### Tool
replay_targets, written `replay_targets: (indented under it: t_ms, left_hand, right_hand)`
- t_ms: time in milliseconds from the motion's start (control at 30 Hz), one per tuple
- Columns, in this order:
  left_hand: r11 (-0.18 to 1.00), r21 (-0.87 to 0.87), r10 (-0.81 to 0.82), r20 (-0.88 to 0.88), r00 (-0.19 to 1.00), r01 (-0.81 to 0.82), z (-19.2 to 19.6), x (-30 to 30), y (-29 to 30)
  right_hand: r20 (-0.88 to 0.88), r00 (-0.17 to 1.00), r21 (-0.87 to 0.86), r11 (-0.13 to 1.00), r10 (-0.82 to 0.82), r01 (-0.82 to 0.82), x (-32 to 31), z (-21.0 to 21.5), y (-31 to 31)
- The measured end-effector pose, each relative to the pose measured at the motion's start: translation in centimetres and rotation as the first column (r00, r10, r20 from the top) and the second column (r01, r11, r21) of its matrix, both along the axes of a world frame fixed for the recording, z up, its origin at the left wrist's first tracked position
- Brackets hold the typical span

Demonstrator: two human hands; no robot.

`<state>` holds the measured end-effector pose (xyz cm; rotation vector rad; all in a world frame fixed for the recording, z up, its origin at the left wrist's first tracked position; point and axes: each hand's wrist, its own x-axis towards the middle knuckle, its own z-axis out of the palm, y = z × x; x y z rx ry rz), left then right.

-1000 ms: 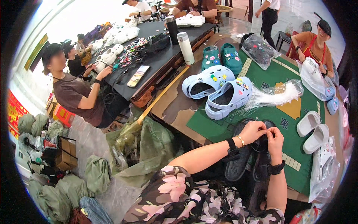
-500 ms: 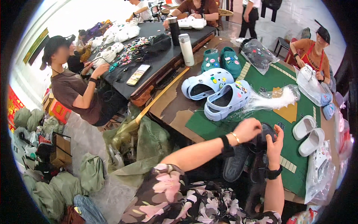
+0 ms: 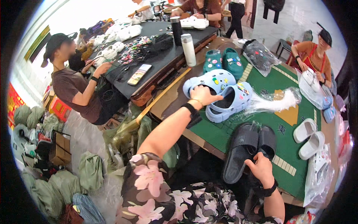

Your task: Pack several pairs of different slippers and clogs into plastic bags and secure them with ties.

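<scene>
Clogs (image 3: 223, 93): my left hand (image 3: 201, 98) grips the near one's rim; my right hand (image 3: 262, 168) clutches black slippers (image 3: 246, 147).

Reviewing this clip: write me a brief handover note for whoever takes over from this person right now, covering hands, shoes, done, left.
Left hand: stretched out, resting on the pair of light blue foam clogs with coloured charms; grip unclear.
Right hand: at the heel end of the pair of black rubber slides, which lie side by side at the near edge of the green mat.
Nearby: clear plastic bag beside the blue clogs, pair of teal clogs behind, pair of white slides to the right.
Done: black slides set on the mat.
Left: blue clogs not yet lifted.
</scene>
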<state>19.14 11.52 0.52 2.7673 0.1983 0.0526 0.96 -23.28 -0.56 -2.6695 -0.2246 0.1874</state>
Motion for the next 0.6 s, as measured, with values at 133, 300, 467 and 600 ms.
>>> replay_targets:
  t_ms: [133, 300, 467, 600]
  left_hand:
    - [0.983, -0.17, 0.04, -0.192, 0.981, -0.073, -0.9, 1.6, -1.6]
    - [0.94, -0.314, 0.099, -0.123, 0.987, -0.133, -2.9, 2.9, -1.6]
    - [0.913, -0.397, 0.118, 0.035, 0.992, -0.095, -3.9, 2.5, -1.6]
    - [0.904, -0.426, 0.117, 0.169, 0.979, -0.035, -3.2, 1.5, -0.3]
  right_hand:
    - [0.069, 0.996, -0.191, 0.979, -0.053, 0.065, 2.1, -0.9, 1.4]
    - [0.082, 0.981, -0.285, 0.939, -0.178, 0.194, 3.4, -1.2, 1.1]
    - [0.118, 0.987, -0.262, 0.955, -0.113, 0.141, 3.8, -2.1, 0.5]
    - [0.125, 0.981, -0.264, 0.948, -0.148, 0.176, 3.5, -0.6, -1.2]
